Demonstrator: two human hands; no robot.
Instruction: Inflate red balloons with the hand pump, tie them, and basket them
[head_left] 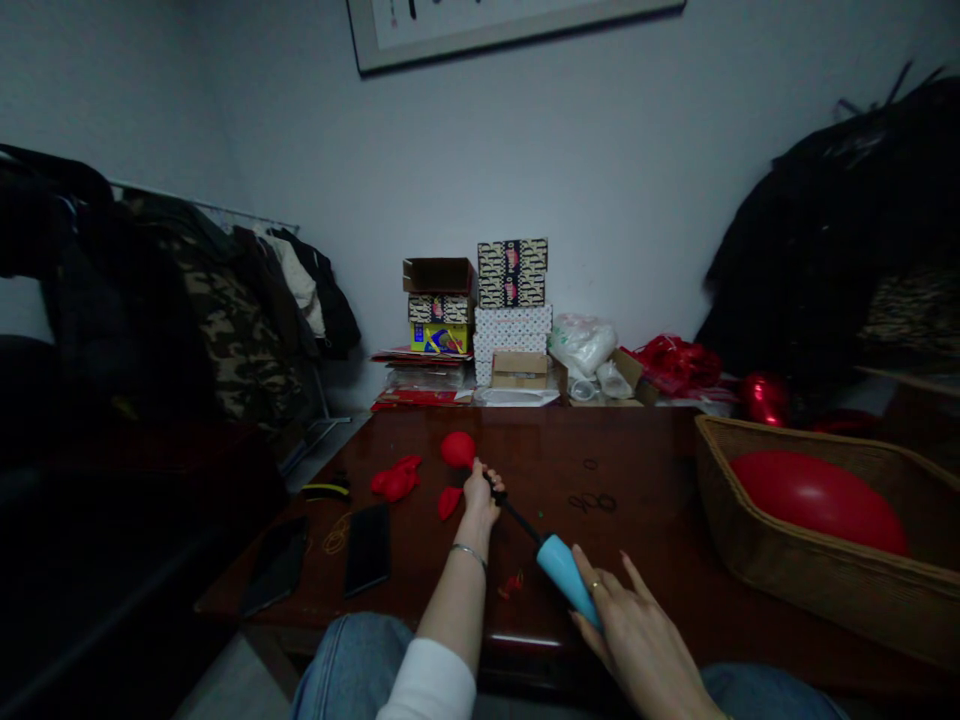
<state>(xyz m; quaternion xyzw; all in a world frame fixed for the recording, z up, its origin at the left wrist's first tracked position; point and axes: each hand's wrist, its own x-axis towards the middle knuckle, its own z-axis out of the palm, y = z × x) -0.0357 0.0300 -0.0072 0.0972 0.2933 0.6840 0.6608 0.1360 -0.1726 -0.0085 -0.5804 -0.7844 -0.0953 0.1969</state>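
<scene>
Above the surface (652, 455), by its near edge, the right hand (637, 625) has fingers loosely round a blue pump (564, 572), the left hand's (481, 492) clasping its tip at a red balloon (457, 449), apparently keeping them joined.

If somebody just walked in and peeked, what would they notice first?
Probably the big red balloon in the basket on the right. Next might be the bright blue pump low in the middle, with the right hand on its blue end. At its far black end is the left hand, with a smaller balloon, also red, just beyond.
</scene>
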